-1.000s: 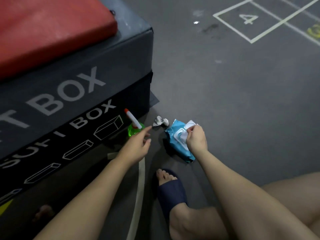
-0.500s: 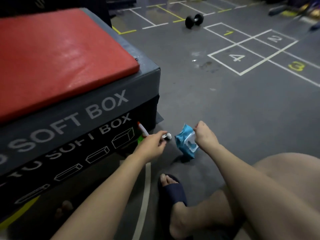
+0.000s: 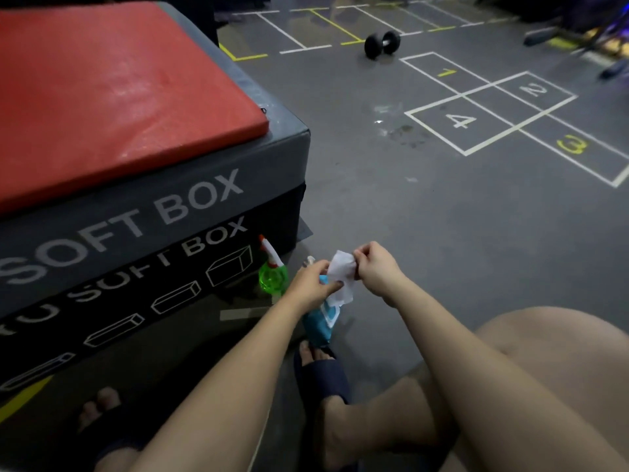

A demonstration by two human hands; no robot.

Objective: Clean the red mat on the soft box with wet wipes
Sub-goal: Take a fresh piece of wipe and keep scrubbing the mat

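Both hands are meeting at the lower centre of the frame. The right hand (image 3: 376, 272) is pinching the upper right corner of a white wet wipe (image 3: 340, 272), and the left hand (image 3: 311, 284) is pinching its left edge, so the sheet is hanging spread between them. Just below the left hand the blue wipes pack (image 3: 320, 323) is showing, white flap side up, and I cannot tell whether that hand is also touching it. To the left of the hands, a green spray bottle (image 3: 272, 277) with a red-and-white nozzle is standing against the side of the soft box (image 3: 170, 206). The red mat (image 3: 112, 93) is lying flat on top of that box, filling the upper left of the frame, well apart from the wipe. Below the pack, a foot in a dark slipper (image 3: 321, 379) is resting on the grey floor (image 3: 425, 216). Up at the top centre a black dumbbell (image 3: 382, 44) is lying beside a numbered hopscotch grid (image 3: 493, 110).
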